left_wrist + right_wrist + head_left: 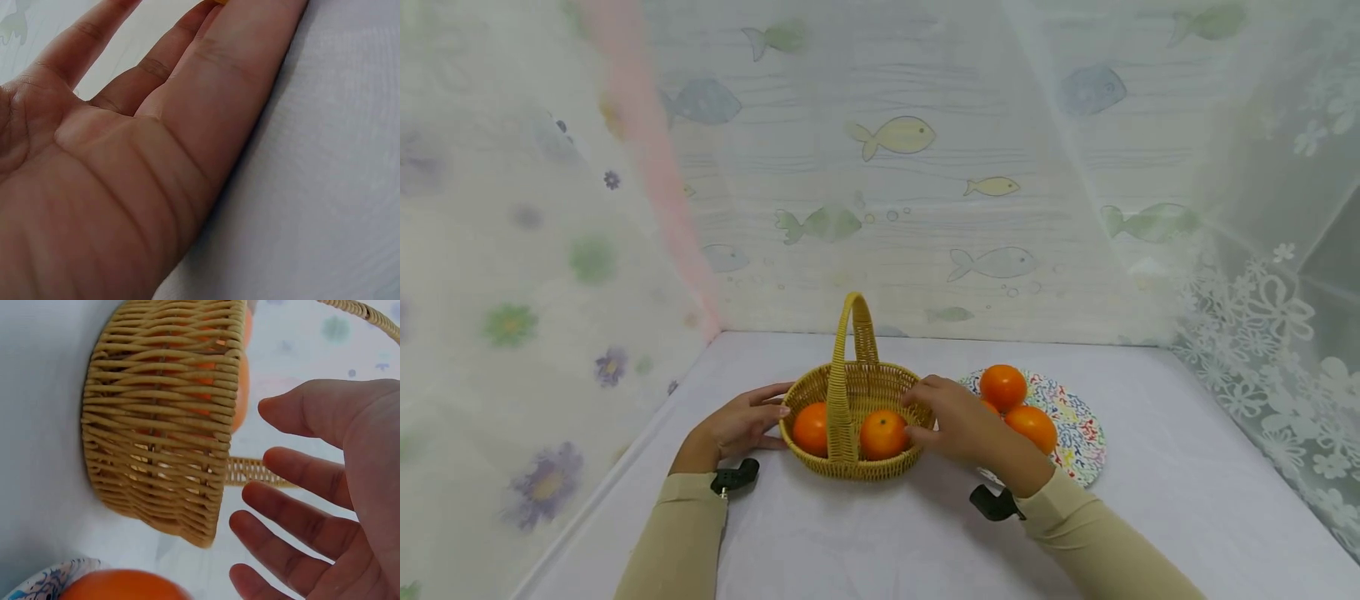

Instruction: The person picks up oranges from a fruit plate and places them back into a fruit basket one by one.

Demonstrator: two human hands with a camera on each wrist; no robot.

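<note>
A yellow wicker basket with a tall arched handle stands on the table. Inside it lie an orange left of the handle and another orange to the right. My left hand rests against the basket's left side, its fingertips at the rim; in the left wrist view its fingers stretch away from the palm. My right hand hovers by the right rim beside the second orange. The right wrist view shows its fingers spread apart, holding nothing, next to the woven wall.
Right of the basket, partly behind my right forearm, is a round plate with a colourful pattern. It bears an orange, a second orange and a partly hidden one. A white cloth covers the table; a fish-patterned curtain hangs behind.
</note>
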